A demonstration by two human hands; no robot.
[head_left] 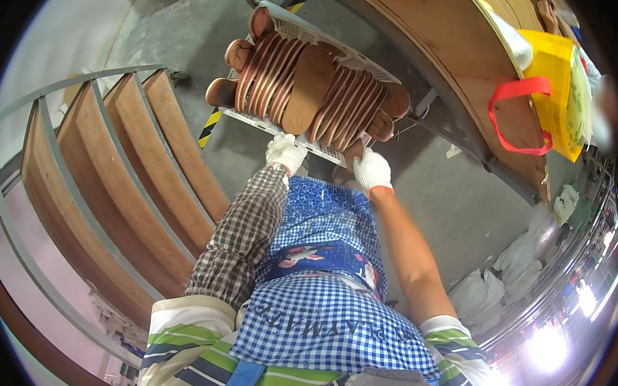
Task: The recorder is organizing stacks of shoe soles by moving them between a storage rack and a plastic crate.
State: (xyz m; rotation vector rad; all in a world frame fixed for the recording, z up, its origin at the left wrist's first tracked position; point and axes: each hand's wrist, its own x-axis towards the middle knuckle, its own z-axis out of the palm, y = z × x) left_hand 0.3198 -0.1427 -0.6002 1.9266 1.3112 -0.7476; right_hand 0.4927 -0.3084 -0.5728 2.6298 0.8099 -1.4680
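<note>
A white plastic crate [260, 123] in front of me is packed with brown shoe soles [273, 76] with pale edges, standing in tight rows. One sole [308, 88] lies across the top between the rows, and several stick out at the ends. My left hand [286, 153], in a white glove, is closed at the crate's near rim below that sole; its fingertips are partly hidden. My right hand [372, 170], also gloved, pinches the end of a brown sole [353, 151] at the crate's near right corner.
On the left stands a metal rack [103, 127] with slanting wooden shelves. A wooden table [448, 53] runs along the right, bearing a yellow bag [559, 89] with red handles. Another person's hand [546, 11] shows beyond it. White sacks [478, 292] lie at lower right.
</note>
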